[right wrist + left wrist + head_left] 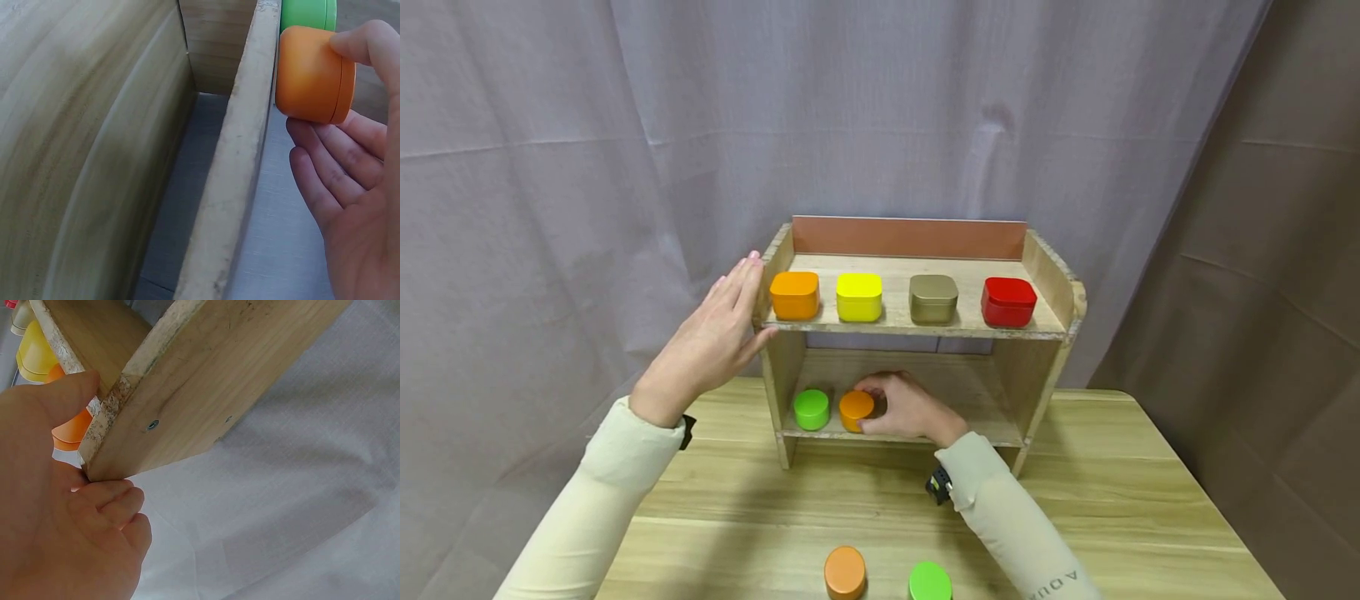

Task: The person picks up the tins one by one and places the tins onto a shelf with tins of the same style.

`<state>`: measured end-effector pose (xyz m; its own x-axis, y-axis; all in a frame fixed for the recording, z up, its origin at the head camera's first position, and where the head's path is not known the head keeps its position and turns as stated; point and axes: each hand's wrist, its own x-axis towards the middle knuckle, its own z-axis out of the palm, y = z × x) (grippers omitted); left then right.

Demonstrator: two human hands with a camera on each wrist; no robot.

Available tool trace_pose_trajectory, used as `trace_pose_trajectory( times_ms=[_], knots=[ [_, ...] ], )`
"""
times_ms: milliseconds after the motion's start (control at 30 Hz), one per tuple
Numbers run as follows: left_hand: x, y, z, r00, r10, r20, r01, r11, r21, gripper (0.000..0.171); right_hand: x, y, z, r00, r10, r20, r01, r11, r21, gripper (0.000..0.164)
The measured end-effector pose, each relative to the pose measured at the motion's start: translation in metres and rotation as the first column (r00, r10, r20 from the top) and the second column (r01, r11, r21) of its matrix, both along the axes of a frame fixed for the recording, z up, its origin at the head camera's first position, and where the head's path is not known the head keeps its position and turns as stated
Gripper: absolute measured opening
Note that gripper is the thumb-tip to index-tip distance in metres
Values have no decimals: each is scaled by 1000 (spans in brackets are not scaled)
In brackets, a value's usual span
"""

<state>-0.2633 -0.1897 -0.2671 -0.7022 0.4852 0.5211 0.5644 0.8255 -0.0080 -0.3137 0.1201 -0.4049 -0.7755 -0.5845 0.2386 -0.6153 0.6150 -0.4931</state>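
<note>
A small two-tier wooden shelf stands on the table. My left hand holds its upper left side, the thumb across the front edge; several of its fingers look bent in the left wrist view. On the lower board, my right hand has its thumb and fingers around a round orange container. In the right wrist view this orange container sits at the board's front edge. A round green container stands just left of it.
On the upper board stand squarish lidded containers: orange, yellow, olive and red. Near the front of the wooden table are another round orange container and a green one. A grey curtain hangs behind.
</note>
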Motion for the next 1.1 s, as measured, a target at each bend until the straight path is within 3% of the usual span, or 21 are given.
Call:
trace_pose_trajectory(
  times_ms=[367,533,700,867,1100],
  knots=[
    [0,0,1,1000,-12,-10,12,1000,6,89,-3,3,-4,999,14,45,-12,999,-32,49],
    [0,0,0,1000,-16,-10,16,1000,6,88,0,6,-3,1000,9,6,-9,1000,20,60],
    [0,-1,0,1000,-10,0,10,1000,5,89,10,14,3,998,36,-46,-34,998,50,69],
    [0,-1,0,1000,-9,-1,9,1000,11,90,23,26,8,997,60,-40,-57,996,68,70],
    [-1,0,0,1000,-19,-18,19,1000,8,88,48,55,17,996,47,-72,-40,995,89,73]
  ],
)
